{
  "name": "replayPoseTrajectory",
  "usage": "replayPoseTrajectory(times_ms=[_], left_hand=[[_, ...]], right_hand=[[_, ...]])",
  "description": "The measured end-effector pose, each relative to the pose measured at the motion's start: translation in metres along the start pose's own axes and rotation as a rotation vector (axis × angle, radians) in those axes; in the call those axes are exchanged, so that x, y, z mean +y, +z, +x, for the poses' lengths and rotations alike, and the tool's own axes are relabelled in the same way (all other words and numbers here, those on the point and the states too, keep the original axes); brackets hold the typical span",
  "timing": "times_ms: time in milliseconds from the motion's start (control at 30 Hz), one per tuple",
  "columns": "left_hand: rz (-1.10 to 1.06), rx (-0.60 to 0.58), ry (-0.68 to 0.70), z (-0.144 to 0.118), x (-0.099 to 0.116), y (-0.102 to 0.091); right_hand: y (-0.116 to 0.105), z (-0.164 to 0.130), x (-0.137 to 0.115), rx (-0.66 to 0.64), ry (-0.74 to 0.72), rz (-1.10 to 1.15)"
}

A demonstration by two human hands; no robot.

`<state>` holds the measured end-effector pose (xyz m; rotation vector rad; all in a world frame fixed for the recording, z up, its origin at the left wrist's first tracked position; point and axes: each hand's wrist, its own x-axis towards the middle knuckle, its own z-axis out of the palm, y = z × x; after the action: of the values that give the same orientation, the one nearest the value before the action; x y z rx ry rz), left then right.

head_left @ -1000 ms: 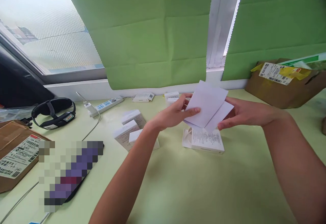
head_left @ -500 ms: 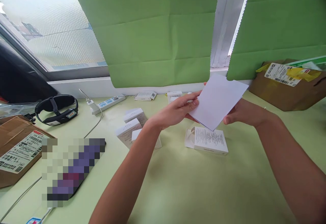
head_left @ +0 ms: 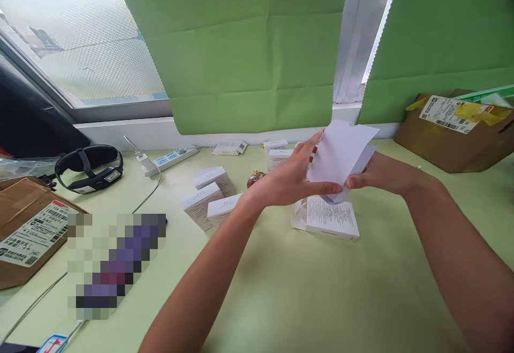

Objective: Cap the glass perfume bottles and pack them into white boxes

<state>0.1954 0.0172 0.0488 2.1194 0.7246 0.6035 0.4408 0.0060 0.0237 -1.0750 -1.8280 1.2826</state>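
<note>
Paper (head_left: 341, 149) pinched btwn left hand (head_left: 295, 181) & right hand (head_left: 377, 175).

A pixelated patch (head_left: 116, 264) hides something on the table (head_left: 321, 299).

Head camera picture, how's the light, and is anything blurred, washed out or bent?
Head view: even daylight from the window, whose pane looks pale and hazy; a bright strip glares between the green blinds. The white paper, held by the left hand and right hand, is sharp. A patch on the table is pixelated. The window frame slants from wide-angle distortion.
</note>
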Motion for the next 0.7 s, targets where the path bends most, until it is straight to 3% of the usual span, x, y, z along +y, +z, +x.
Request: replayPoseTrajectory(times_ms=[333,700], left_hand=[[-0.006,-0.047,0.095,-0.004,0.001,-0.003],[0.251,-0.062,0.1,-0.009,0.014,0.0]], right_hand=[[-0.002,-0.006,-0.002,0.006,0.057,-0.019],[-0.006,-0.009,-0.003,0.036,0.104,-0.033]])
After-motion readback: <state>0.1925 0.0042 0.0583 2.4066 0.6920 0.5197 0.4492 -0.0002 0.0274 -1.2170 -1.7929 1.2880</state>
